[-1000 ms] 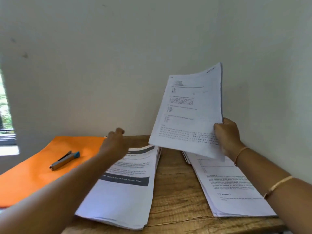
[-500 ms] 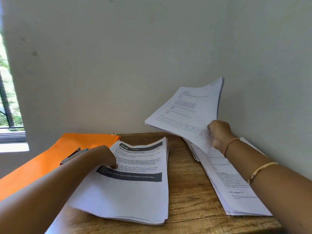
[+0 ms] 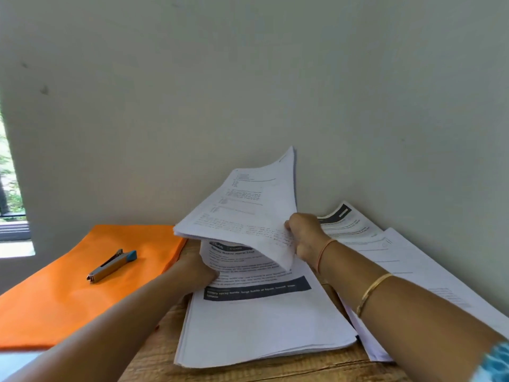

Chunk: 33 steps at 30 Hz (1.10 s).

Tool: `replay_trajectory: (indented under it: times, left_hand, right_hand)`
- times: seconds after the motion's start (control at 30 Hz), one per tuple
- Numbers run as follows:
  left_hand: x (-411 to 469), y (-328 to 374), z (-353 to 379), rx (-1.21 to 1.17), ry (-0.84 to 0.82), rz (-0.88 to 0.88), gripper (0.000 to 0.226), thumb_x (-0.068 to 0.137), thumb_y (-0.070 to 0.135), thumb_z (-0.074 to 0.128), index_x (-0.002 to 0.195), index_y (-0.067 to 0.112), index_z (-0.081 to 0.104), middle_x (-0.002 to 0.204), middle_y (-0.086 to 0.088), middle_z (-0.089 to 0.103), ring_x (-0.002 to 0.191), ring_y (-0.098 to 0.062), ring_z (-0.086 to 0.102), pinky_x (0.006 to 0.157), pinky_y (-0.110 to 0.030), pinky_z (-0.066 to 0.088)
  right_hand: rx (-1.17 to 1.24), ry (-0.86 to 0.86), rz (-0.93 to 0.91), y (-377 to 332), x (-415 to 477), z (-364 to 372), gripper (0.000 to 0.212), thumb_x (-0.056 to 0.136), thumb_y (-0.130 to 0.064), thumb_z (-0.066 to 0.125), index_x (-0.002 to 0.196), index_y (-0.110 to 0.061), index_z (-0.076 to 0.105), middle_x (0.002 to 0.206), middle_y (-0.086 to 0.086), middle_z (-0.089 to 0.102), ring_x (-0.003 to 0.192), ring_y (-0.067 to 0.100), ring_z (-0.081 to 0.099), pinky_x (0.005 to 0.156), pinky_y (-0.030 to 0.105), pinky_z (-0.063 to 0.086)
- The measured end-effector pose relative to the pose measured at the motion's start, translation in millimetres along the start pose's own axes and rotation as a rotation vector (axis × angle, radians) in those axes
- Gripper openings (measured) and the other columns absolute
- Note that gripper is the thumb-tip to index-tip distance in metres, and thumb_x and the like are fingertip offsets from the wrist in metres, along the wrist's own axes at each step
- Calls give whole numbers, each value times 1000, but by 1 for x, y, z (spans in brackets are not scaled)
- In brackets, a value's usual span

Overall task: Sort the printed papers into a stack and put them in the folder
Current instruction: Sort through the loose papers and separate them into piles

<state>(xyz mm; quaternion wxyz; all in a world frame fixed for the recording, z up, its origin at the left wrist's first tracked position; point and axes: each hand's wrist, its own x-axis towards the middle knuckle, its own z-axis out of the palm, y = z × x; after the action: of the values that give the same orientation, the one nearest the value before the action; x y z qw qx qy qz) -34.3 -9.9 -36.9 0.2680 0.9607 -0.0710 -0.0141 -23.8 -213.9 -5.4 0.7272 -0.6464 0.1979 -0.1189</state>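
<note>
A thick stack of printed papers (image 3: pixel 264 326) lies in the middle of the wooden table, its top sheet showing dark bands. My left hand (image 3: pixel 198 271) rests on the stack's left edge, fingers curled at the paper's side. My right hand (image 3: pixel 303 235) grips a bundle of printed sheets (image 3: pixel 248 210) by its right edge and holds it tilted just above the stack's far end. A second spread of papers (image 3: pixel 399 260) lies to the right, along the wall. The orange folder (image 3: pixel 68 293) lies flat on the left.
A stapler (image 3: pixel 111 266) with a blue end sits on the folder. The wall stands close behind the table and along its right side. A window opening (image 3: pixel 11 194) is at the far left. The table's front edge (image 3: pixel 275 373) is near me.
My right hand has brought the held bundle down and leftward, from beside the wall to just over the middle stack. My left hand stayed at the stack's left edge.
</note>
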Motion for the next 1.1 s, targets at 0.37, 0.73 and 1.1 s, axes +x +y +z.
replay_trajectory:
  times: [0.37,0.73,1.1]
  left_hand:
    - [8,-37,-35,-1446,213,-327,45,105,25,27,140,-2,31,115,-21,55,89,-33,59,73,-41,46]
    - [12,-43,-39,-268,133,-271,22,88,5,61,109,0,59,99,-12,56,84,-25,51,70,-31,41]
    - [14,-38,-30,50,210,-231,13,87,9,50,99,14,45,82,0,49,80,-19,53,61,-25,41]
  right_hand:
    - [-127,-131,79,18,3,8,16,92,5,40,94,-6,52,117,19,59,102,32,59,85,40,49]
    - [-313,-184,57,24,-17,24,17,91,6,39,90,-4,53,81,10,53,71,21,54,67,29,48]
    - [-409,-198,-42,30,-22,14,17,88,0,42,82,-11,54,109,16,63,104,28,60,75,32,44]
